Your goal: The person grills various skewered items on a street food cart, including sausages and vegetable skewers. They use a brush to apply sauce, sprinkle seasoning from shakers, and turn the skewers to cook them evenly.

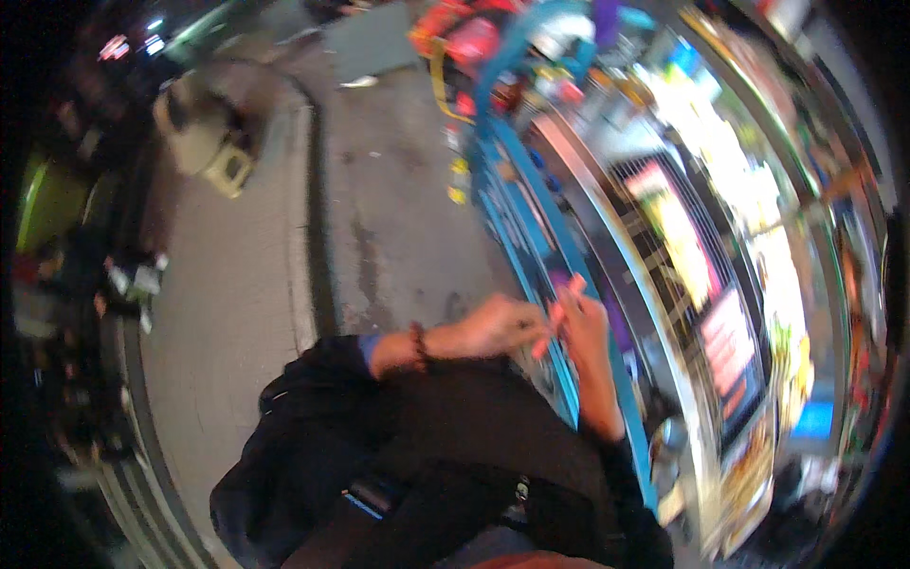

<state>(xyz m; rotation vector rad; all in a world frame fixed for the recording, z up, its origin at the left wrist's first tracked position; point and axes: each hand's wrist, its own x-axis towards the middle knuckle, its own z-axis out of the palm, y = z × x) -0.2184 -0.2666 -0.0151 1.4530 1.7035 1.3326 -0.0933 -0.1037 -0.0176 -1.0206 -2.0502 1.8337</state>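
My right hand (589,323) is closed on a small pink strip-like thing (540,348), too blurred to name more exactly. My left hand (508,326) meets it from the left, its fingertips at the pink thing; blur hides whether they grip it. A dark beaded bracelet (418,347) circles my left wrist. Both hands are in front of my dark jacket (306,441), beside the blue metal frame (569,245) of a food stall.
Along the right runs the lit stall counter (668,355) with a dark tray (743,405) of food. Red and pink bags (473,43) are ahead. A kerb (321,227) divides the road (398,213) from the pavement (227,284), where a beige plastic stool (231,172) stands.
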